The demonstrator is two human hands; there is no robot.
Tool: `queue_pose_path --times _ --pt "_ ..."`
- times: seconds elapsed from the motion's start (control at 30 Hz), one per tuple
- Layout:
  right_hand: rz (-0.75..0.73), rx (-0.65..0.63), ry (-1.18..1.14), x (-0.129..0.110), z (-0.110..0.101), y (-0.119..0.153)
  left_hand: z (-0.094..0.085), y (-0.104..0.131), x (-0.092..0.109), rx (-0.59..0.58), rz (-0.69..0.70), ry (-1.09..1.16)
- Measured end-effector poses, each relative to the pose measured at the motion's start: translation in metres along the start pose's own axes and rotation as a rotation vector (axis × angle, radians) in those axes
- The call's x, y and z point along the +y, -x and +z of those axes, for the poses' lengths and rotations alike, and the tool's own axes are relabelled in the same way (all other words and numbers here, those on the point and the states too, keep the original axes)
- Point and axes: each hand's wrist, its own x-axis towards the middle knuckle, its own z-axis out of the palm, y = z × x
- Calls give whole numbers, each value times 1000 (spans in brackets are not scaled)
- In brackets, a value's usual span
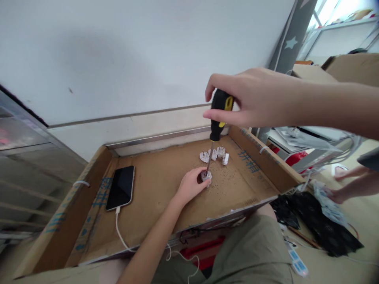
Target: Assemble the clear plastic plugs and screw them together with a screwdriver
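My right hand grips the black and yellow handle of a screwdriver, which stands nearly upright. Its metal shaft runs down to a small clear round piece on the cardboard surface. The thumb and fingers of my left hand pinch that piece from its left side. Just behind it lie several similar clear pieces and a small white part. Many tiny dark specks are scattered on the cardboard around them.
A cardboard tray with raised sides forms the work surface. At its left lies a phone with a white cable. Another person's legs, black bags and a power strip are at the right.
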Motion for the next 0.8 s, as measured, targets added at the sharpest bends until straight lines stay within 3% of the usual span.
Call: queue_pose_path --times 0.07,0.1,0.23,0.3,0.47,0.53,0.67,0.73,0.8 --pt "-2 113 110 -1 1 -2 -1 0 1 0 2 -13" --pt "5 108 150 -1 1 -4 -2 1 1 -1 4 -24" --pt "55 -230 145 2 -5 -13 -3 1 5 1 8 -50" --pt "33 -315 104 1 -7 -17 -4 1 6 11 15 -49" --pt "106 -46 324 -13 -4 -23 -6 2 6 20 43 -42" --pt "180 -98 234 -16 -6 -26 -6 2 6 17 58 -41" --pt "219 -363 -75 -16 -10 -28 -5 1 5 12 58 -49" --pt "162 -316 -121 -18 -8 -26 -5 0 5 10 54 -54" --pt "133 -150 -75 -20 -5 -23 -5 -1 6 18 54 -49"
